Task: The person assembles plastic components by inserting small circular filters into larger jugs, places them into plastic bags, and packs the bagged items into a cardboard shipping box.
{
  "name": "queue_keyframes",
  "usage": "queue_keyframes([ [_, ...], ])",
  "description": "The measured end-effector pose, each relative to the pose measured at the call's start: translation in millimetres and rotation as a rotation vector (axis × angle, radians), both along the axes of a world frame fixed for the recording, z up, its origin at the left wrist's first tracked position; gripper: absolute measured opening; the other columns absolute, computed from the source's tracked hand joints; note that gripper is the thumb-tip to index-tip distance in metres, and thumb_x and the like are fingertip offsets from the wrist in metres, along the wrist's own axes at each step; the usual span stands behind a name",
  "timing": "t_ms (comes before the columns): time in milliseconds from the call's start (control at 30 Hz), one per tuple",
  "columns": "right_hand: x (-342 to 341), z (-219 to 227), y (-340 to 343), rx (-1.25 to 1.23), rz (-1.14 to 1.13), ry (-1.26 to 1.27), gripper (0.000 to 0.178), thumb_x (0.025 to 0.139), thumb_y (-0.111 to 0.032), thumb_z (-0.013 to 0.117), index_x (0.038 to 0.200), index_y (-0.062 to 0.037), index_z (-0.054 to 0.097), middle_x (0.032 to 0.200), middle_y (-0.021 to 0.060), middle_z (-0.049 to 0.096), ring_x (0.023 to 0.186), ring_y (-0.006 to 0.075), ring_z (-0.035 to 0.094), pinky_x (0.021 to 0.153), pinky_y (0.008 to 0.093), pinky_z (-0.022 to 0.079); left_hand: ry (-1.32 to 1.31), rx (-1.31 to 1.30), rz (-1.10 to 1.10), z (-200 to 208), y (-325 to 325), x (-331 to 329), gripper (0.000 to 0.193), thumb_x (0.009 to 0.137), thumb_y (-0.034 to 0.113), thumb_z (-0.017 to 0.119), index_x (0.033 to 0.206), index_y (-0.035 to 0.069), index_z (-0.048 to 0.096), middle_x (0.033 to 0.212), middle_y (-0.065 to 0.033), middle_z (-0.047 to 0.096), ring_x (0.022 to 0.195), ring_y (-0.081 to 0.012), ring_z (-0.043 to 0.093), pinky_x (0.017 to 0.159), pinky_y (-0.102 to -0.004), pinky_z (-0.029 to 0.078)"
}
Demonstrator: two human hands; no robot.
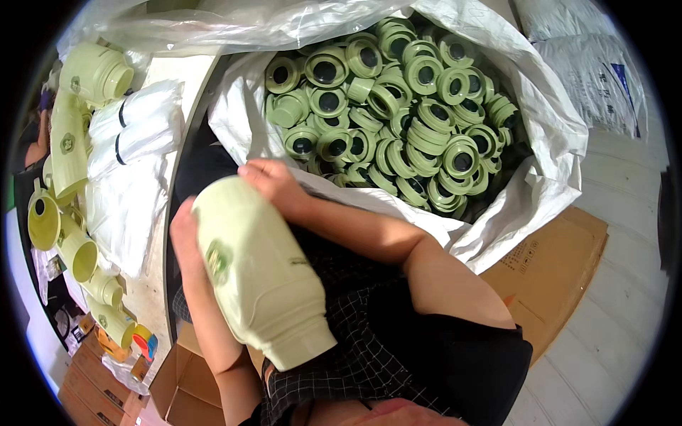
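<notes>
I hold a pale green flask body in my lap, its rounded closed end up between my hands and its open, stepped end pointing down toward my knees. My left hand is pressed flat against its left side near the top, fingers closed round the curve as far as I can see; most of that hand is hidden behind the flask. My right hand lies over the top end from the other side, fingers curled onto the shell, so both hands are gripping the same piece. A small round green emblem shows on the wall of the flask just below my left hand.

Just beyond my right hand stands a big white woven sack lined with clear plastic, its mouth folded open and filled with green plastic rings, heaped loosely, many showing a dark centre hole. The sack's near rim runs right under my right wrist.

To the left of my left hand a pale table carries bundles of white bags bound with dark bands, and farther left a row of other pale green flask bodies lying and standing. Under my right elbow, past the black checked cloth on my lap, flattened brown cardboard lies on the white plank floor.
</notes>
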State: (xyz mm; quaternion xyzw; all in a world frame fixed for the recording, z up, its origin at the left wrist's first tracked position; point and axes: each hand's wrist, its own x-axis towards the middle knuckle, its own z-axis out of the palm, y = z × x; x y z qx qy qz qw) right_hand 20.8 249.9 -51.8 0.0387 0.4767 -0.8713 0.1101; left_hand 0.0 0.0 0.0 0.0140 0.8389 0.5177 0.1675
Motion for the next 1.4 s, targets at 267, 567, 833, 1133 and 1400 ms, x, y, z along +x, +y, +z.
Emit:
queue_keyframes([
  [267, 20, -142, 145, 0.562, -0.413, -0.366, 0.050, 0.087, -0.012, 0.072, 0.131, -0.0066, 0.047, 0.108, 0.0099, 0.059, 0.088, 0.0176, 0.061, 0.067, 0.0308, 0.053, -0.276, 0.430, 0.675, 78, -34, 126, 0.037, 0.091, 0.021, 0.070, 0.119, -0.001, 0.059, 0.108, -0.0090, 0.068, 0.100, -0.0189, 0.065, 0.090, -0.0340, 0.051],
  [567, -100, -258, 266, 0.359, -0.693, -0.749, 0.057, 0.082, -0.037, 0.073, 0.132, -0.0127, 0.062, 0.134, 0.0093, 0.059, 0.118, 0.0300, 0.055, 0.087, 0.0477, 0.046, -0.272, 0.452, 0.821, 50, -39, 198, 0.053, 0.091, 0.029, 0.073, 0.129, -0.004, 0.056, 0.122, -0.0115, 0.065, 0.112, -0.0202, 0.062, 0.099, -0.0349, 0.047],
  [833, -56, -108, 163, -0.122, -0.232, -0.521, 0.045, 0.096, -0.047, 0.059, 0.126, -0.0130, 0.058, 0.116, 0.0080, 0.066, 0.099, 0.0252, 0.063, 0.073, 0.0335, 0.052, -0.195, 0.794, 1.136, 45, -24, 185, 0.037, 0.102, 0.027, 0.057, 0.124, -0.002, 0.061, 0.119, -0.0126, 0.069, 0.108, -0.0225, 0.067, 0.095, -0.0385, 0.054],
  [1133, 0, 78, -11, 0.158, 0.397, 0.316, 0.060, 0.104, -0.039, 0.042, 0.150, 0.0001, 0.038, 0.152, 0.0183, 0.043, 0.142, 0.0321, 0.039, 0.117, 0.0378, 0.029, -0.188, 0.843, 1.047, 43, -35, 189, 0.035, 0.102, 0.024, 0.056, 0.124, -0.002, 0.062, 0.117, -0.0130, 0.070, 0.105, -0.0226, 0.069, 0.094, -0.0373, 0.054],
  [1400, 35, 77, -37, 0.377, 0.174, 0.814, 0.081, 0.095, -0.060, 0.050, 0.139, 0.0060, 0.037, 0.136, 0.0256, 0.045, 0.119, 0.0378, 0.052, 0.100, 0.0496, 0.043, 0.300, 0.463, 1.298, 84, -31, 201, 0.021, 0.100, 0.015, 0.057, 0.111, -0.002, 0.064, 0.106, -0.0112, 0.070, 0.092, -0.0172, 0.067, 0.082, -0.0307, 0.054],
])
